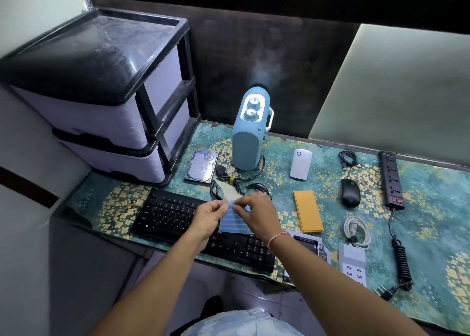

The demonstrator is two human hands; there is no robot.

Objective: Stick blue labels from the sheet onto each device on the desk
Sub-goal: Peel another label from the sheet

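Above the black keyboard (167, 215) I hold the label sheet (232, 222), blue strips on pale backing. My left hand (208, 217) pinches its top left edge, where the bare backing curls upward. My right hand (255, 215) pinches a blue label at the sheet's top. On the desk lie a hard drive (201, 166) with a blue label on it, a blue heater (250, 134), a white plug-in device (300, 164), a yellow power bank (307, 211), a black mouse (350, 192), a black power strip (391, 180) and a white USB charger (353, 263).
A plastic drawer unit (101, 94) stands at the back left of the desk. Coiled black cables (236, 187) lie behind the keyboard, another black cable (348, 157) and a white cable (357, 230) at the right. A small packet (309, 244) lies near my right wrist.
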